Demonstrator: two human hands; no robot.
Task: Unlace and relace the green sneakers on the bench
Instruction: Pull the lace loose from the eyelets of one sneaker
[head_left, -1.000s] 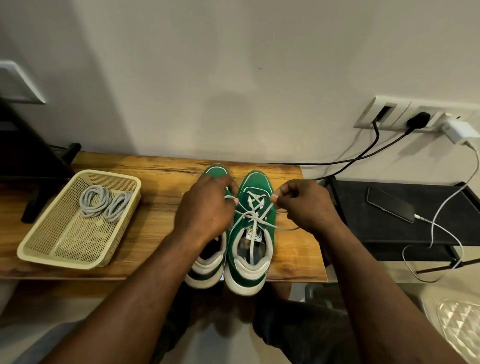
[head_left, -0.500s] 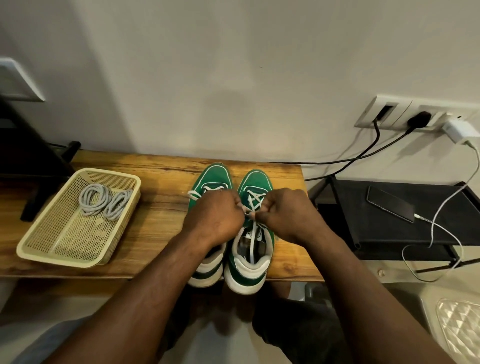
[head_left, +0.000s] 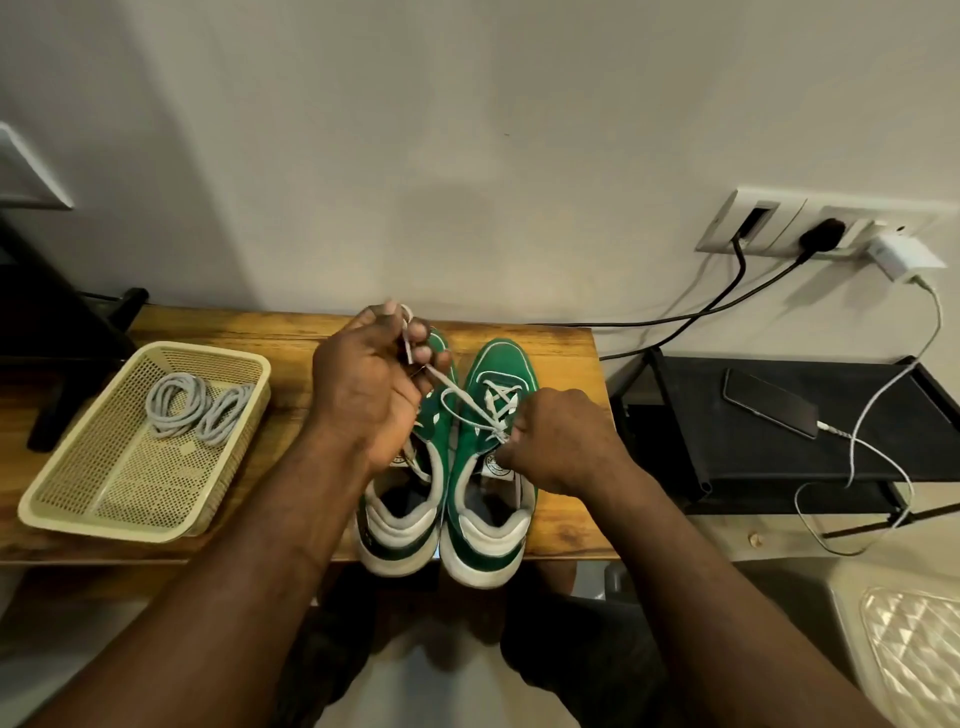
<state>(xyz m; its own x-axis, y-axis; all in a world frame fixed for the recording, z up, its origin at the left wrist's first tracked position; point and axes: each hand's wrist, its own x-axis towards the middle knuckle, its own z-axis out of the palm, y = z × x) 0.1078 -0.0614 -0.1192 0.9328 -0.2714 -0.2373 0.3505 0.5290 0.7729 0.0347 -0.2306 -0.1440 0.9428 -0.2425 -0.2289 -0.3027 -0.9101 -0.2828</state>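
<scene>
Change: half a second ago both hands were huddled over the lacing; now our left hand (head_left: 363, 384) has lifted up and away toward the wall, drawing a length of the white lace (head_left: 460, 402) out with it; our right hand (head_left: 561, 441) has stayed low by the tongue
Meaning: we judge the bow is undone and the unlacing of this shoe is only starting; the crossings toward the toe are still threaded
Left hand: fingers curled, pinching the lace end, raised above the left-side sneaker (head_left: 434, 415)
Right hand: fingers curled down at the top eyelets of the right-side sneaker (head_left: 498, 364), apparently pinching the lace there; the fingertips are hidden from us
Sneakers: side by side on the wooden surface (head_left: 561, 343), toes to the wall, heels over the near edge
Spare laces: two grey coils (head_left: 197, 410) in the cream basket (head_left: 52, 519), well apart to our left
Writing: a round emblem on the tongue tab (head_left: 496, 465); too small for us to read; no other brand or text is legible
</scene>
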